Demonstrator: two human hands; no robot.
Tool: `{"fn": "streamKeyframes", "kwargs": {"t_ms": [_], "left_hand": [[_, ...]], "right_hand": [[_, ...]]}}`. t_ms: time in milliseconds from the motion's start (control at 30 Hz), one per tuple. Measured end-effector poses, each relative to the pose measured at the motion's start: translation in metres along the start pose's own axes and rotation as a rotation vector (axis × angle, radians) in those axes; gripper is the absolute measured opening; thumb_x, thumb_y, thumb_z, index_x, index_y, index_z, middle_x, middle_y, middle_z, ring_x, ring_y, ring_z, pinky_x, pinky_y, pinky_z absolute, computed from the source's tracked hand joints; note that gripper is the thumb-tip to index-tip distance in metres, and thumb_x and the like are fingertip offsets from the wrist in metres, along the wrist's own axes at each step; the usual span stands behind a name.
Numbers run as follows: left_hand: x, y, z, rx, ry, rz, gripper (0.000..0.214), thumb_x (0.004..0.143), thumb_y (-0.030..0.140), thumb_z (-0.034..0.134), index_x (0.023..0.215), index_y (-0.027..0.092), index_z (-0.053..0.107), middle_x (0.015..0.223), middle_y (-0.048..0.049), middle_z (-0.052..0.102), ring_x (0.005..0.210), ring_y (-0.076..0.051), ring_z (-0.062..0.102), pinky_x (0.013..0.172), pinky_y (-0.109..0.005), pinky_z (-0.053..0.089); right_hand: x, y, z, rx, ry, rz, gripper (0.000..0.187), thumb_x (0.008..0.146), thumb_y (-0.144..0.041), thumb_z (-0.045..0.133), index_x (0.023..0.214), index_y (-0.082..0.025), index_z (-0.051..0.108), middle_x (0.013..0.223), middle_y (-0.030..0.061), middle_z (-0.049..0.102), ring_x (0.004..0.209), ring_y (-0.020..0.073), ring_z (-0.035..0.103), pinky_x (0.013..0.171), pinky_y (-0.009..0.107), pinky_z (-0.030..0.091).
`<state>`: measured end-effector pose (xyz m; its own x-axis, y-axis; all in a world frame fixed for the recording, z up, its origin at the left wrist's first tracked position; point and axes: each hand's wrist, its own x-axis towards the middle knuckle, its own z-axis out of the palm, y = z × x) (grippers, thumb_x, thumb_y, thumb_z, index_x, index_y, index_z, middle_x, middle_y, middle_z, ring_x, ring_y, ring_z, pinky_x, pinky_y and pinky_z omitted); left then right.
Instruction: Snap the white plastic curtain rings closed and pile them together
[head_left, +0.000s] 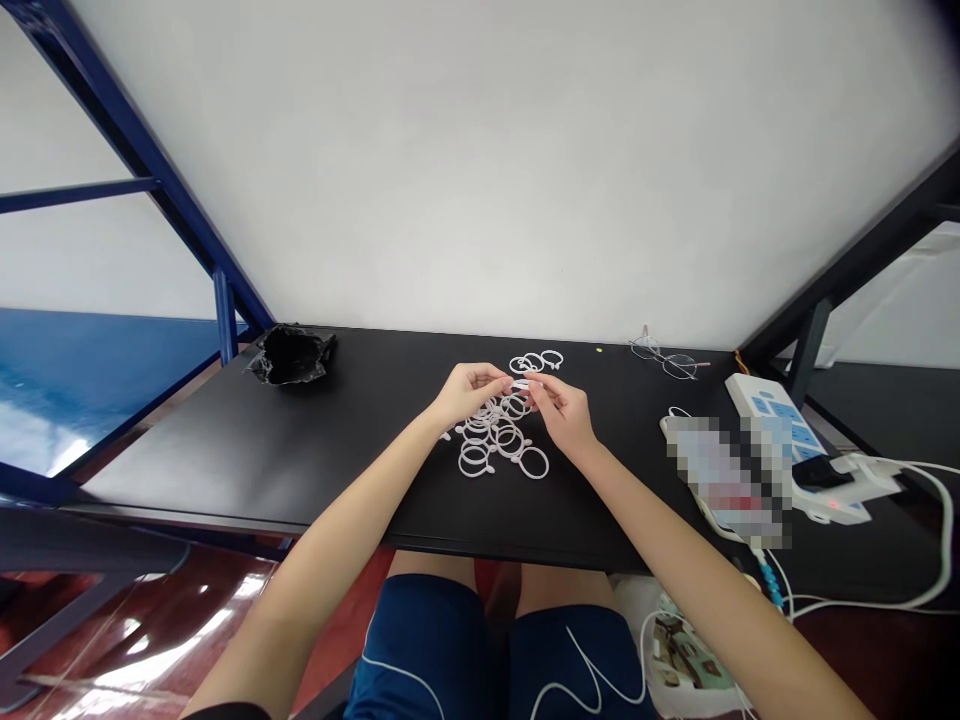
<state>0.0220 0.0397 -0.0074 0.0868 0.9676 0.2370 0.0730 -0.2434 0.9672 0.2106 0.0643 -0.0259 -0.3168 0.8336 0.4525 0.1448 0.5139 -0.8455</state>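
Observation:
Over a loose pile of white plastic rings (508, 438) on the black table, both my hands meet at one white ring (520, 384). The fingers of my left hand (471, 390) pinch it from the left. From the right, my right hand (561, 405) grips it between thumb and fingers. Small knobs stick out from several rings in the pile. Just behind my fingers lies a small group of similar rings (534, 361). My fingertips cover part of the held ring.
A crumpled black plastic bag (294, 356) stands open at the back left. Eyeglasses (664, 356) lie at the back right. A phone (724, 480), blurred over, rests beside a white power strip (776, 415) with cables. The table's front edge (510, 550) runs above my lap.

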Motion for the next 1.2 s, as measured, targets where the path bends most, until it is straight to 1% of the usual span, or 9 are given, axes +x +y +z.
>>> {"fn": "streamKeyframes", "kwargs": {"t_ms": [100,200,367,467,633,833,900,1067,1200], "left_hand": [[0.000,0.004,-0.006,0.063,0.008,-0.010,0.029,0.079,0.041,0.068,0.085,0.012,0.068,0.079,-0.0080,0.072,0.077,-0.017,0.069,0.075,-0.030,0.056],[0.002,0.005,-0.020,0.263,-0.020,-0.003,0.027,0.080,0.039,0.065,0.085,0.014,0.070,0.081,-0.0074,0.073,0.078,-0.018,0.069,0.073,-0.029,0.054],[0.005,-0.001,-0.038,0.550,-0.037,0.082,0.019,0.079,0.036,0.064,0.081,0.019,0.073,0.092,-0.0044,0.072,0.088,-0.019,0.066,0.084,-0.030,0.051],[0.006,-0.004,-0.039,0.587,0.024,0.107,0.020,0.080,0.037,0.062,0.084,0.020,0.073,0.095,-0.0042,0.072,0.091,-0.019,0.065,0.086,-0.031,0.050],[0.010,-0.009,-0.042,0.564,0.201,0.071,0.022,0.083,0.036,0.059,0.086,0.019,0.072,0.091,-0.0043,0.073,0.088,-0.020,0.066,0.081,-0.030,0.051],[0.014,-0.017,-0.049,0.531,0.254,0.049,0.018,0.083,0.030,0.058,0.083,0.018,0.071,0.088,-0.0033,0.074,0.086,-0.019,0.066,0.083,-0.030,0.051],[0.014,-0.017,-0.048,0.529,0.255,0.053,0.017,0.083,0.029,0.058,0.083,0.018,0.071,0.088,-0.0036,0.074,0.086,-0.018,0.066,0.083,-0.030,0.051],[0.010,-0.009,-0.034,0.450,0.252,0.097,0.021,0.085,0.032,0.058,0.093,0.016,0.070,0.095,-0.0060,0.073,0.090,-0.018,0.066,0.085,-0.029,0.051],[0.005,-0.001,-0.017,0.373,0.132,0.098,0.028,0.087,0.036,0.057,0.104,0.017,0.067,0.103,-0.0069,0.072,0.098,-0.019,0.066,0.087,-0.029,0.052]], "right_hand": [[0.002,0.000,0.001,0.008,0.013,0.029,0.041,0.089,-0.049,0.054,0.111,-0.017,0.065,0.086,0.0083,0.072,0.070,0.0183,0.068,0.063,0.031,0.056],[0.007,0.003,-0.001,0.020,0.087,0.078,0.042,0.089,-0.052,0.051,0.111,-0.017,0.063,0.086,0.0082,0.071,0.067,0.0167,0.066,0.056,0.027,0.054],[0.012,0.020,-0.007,-0.094,0.141,0.104,0.035,0.086,-0.046,0.056,0.103,-0.016,0.062,0.085,0.0078,0.070,0.066,0.0171,0.064,0.054,0.028,0.051],[0.017,0.029,-0.010,-0.309,0.051,0.067,0.026,0.084,-0.035,0.058,0.102,-0.017,0.064,0.078,0.0042,0.068,0.060,0.0147,0.060,0.059,0.030,0.050],[0.043,0.037,-0.011,-0.579,-0.211,0.004,0.031,0.084,-0.020,0.055,0.113,-0.019,0.064,0.069,0.0008,0.064,0.059,0.0150,0.057,0.062,0.028,0.046],[0.066,0.033,-0.010,-0.756,-0.311,-0.045,0.010,0.081,-0.014,0.057,0.079,-0.020,0.065,0.063,0.0019,0.060,0.058,0.0154,0.053,0.056,0.025,0.037],[0.062,0.027,-0.013,-0.710,-0.304,-0.094,0.010,0.084,-0.017,0.055,0.077,-0.020,0.062,0.063,0.0013,0.058,0.057,0.0148,0.051,0.056,0.026,0.037],[0.036,0.007,-0.016,-0.459,-0.220,-0.145,0.019,0.092,-0.035,0.048,0.089,-0.020,0.059,0.063,-0.0009,0.055,0.054,0.0135,0.048,0.058,0.027,0.040],[0.022,0.001,-0.007,-0.287,-0.210,-0.116,0.027,0.091,-0.045,0.049,0.092,-0.020,0.058,0.066,-0.0007,0.055,0.053,0.0124,0.047,0.054,0.027,0.042]]}}
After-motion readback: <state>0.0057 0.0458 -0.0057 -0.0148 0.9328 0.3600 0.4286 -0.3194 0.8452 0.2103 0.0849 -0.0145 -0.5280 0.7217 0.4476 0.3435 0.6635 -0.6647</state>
